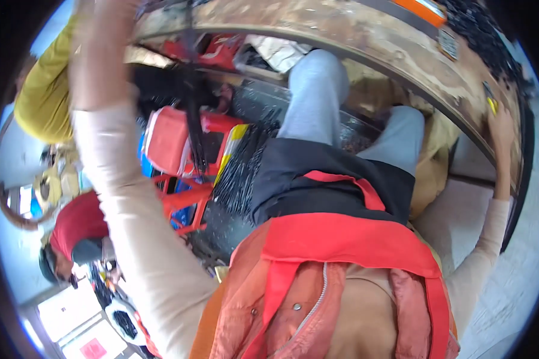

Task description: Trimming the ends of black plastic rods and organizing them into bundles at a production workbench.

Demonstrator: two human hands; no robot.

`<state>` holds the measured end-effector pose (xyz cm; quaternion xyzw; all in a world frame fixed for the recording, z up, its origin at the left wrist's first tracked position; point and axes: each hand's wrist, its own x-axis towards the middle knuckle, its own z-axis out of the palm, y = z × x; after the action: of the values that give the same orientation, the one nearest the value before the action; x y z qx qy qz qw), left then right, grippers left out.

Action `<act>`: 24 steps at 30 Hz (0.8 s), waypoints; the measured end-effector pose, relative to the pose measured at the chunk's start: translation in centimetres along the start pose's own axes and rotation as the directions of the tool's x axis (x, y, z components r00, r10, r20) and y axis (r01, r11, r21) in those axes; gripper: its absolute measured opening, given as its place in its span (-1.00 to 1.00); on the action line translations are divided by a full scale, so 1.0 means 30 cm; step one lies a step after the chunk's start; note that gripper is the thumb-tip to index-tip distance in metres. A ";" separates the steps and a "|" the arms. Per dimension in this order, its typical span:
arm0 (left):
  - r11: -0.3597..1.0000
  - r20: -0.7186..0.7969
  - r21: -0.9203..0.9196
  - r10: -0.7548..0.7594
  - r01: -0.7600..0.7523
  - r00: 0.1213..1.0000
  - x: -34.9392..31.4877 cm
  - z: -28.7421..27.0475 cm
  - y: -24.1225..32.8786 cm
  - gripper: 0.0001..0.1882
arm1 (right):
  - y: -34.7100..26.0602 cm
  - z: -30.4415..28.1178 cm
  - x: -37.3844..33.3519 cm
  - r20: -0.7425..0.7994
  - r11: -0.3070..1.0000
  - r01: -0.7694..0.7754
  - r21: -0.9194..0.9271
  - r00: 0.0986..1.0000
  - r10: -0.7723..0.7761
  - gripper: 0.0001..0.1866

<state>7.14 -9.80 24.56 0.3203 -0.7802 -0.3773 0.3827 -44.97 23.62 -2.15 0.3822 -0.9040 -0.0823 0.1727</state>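
Seen from above, a seated person in a salmon jacket and a red-and-black apron point(341, 242) sits with grey-trousered knees partly under a worn wooden surface point(341, 27) that curves across the top and right of the view. At far right, the right hand point(502, 122) rests at the edge of this surface, fingertips at the yellow handle of a small hand tool point(491, 102). The tool lies just beyond the fingers, its long axis tipped up and slightly left, yellow end nearest the hand and dark end pointing away; whether the grip is pinching the handle or only touching it, I cannot tell. Past the tool, toward the upper right corner, is a loose heap of thin black strips point(479, 24). On the other side, the left forearm point(102, 66), blurred, stretches up and out of the top edge, so the left grip is out of view. To the right of that forearm, a dangling black bundle point(193, 119) hangs nearly upright before a red plastic stool point(164, 140); the left arm is the nearer one, though what carries the bundle is hidden. More glossy black strands point(239, 179) lie beside the apron.
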 end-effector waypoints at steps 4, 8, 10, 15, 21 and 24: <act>0.830 0.509 0.363 0.204 -0.423 0.836 -0.360 0.105 -0.557 -0.71 | -0.069 0.133 0.034 -0.117 0.977 0.208 0.046 0.972 -0.202 -0.57; 0.891 0.285 0.381 -0.366 0.246 0.886 -0.696 0.212 -0.978 -0.58 | -0.058 0.143 0.045 -0.084 0.962 0.220 0.160 0.974 -0.209 -0.63; 0.806 0.189 0.505 -0.453 0.309 0.871 -0.847 0.224 -1.172 -0.62 | -0.087 0.150 0.039 -0.083 0.963 0.223 0.150 0.974 -0.212 -0.63; 0.897 0.017 0.434 -0.106 0.089 0.994 -0.801 0.206 -1.256 -0.60 | -0.118 0.060 0.025 -0.122 0.978 0.200 0.052 0.974 -0.192 -0.61; 0.930 0.057 0.340 0.127 -0.139 0.990 -0.447 0.311 -0.867 -0.77 | -0.202 -0.094 -0.065 -0.154 0.966 0.131 0.222 0.983 -0.098 -0.76; 0.988 0.108 0.002 0.151 -0.152 0.983 -0.408 0.503 -0.712 -0.76 | -0.121 0.112 -0.098 -0.410 0.929 0.314 -0.193 0.835 -0.367 -0.79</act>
<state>5.14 -5.88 -3.97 0.2412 -0.8236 -0.3599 0.3661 -41.91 23.27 -7.01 0.5350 -0.7523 -0.0765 0.3768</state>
